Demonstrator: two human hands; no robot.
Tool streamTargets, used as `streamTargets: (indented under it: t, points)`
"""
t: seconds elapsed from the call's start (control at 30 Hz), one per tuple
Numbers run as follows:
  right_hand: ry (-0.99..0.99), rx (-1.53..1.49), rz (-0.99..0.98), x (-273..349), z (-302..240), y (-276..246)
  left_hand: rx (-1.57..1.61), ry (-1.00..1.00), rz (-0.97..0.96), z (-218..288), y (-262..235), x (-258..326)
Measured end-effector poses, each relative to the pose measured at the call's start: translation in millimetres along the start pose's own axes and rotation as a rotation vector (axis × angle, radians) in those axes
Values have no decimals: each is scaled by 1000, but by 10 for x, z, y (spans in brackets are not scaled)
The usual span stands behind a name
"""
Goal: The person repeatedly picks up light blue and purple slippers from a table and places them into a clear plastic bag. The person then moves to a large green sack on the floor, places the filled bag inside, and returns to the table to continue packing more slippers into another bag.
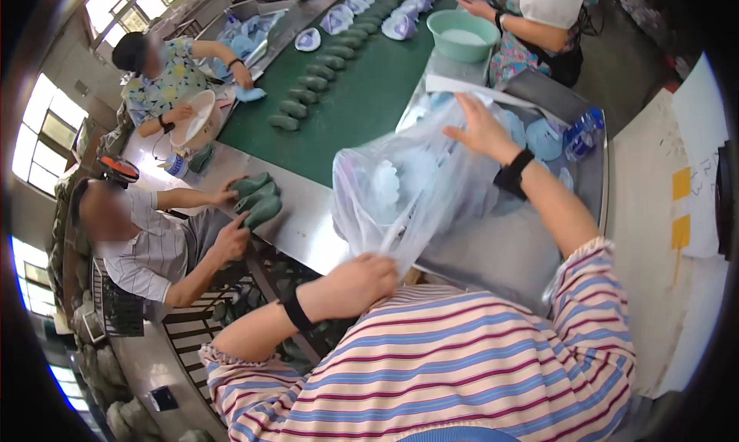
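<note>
A clear plastic bag [362, 173] with pale blue and lilac pieces inside lies over the metal worktop in front of me. My left hand [356, 284] is closed on the bag's near edge, pulling the film into taut folds. At the far right of the bag, my right hand [486, 130] is raised with thumb and fingers apart, against or just over the film; whether it touches is unclear. One white scalloped-edge piece [385, 182] shows through the plastic. Beside the bag lie more light blue pieces [543, 140].
Dark green foot-shaped forms [312, 82] stand in a row on the green conveyor belt [262, 138], near white-and-lilac pieces [337, 19]. A green basin [463, 36] and blue-capped plastic bottles [583, 134] flank my worktop. At left, a co-worker holds several green forms [258, 200]; others work farther off.
</note>
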State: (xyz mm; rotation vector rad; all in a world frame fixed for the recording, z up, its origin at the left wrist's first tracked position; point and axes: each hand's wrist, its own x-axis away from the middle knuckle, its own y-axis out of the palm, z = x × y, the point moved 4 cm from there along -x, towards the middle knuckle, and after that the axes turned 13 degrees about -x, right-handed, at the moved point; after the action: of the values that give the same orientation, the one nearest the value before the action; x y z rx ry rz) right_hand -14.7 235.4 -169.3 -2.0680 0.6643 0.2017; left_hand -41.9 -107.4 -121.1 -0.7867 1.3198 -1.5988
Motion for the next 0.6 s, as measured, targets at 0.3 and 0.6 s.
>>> streamTargets:
  t: [0.3,0.6]
  points:
    - [142,505,-610,433,-69,-68,125,-654,-323,-473,507,541]
    - [-228,356,-602,917,-865,288,-496,-1041,294,-1755,268,358]
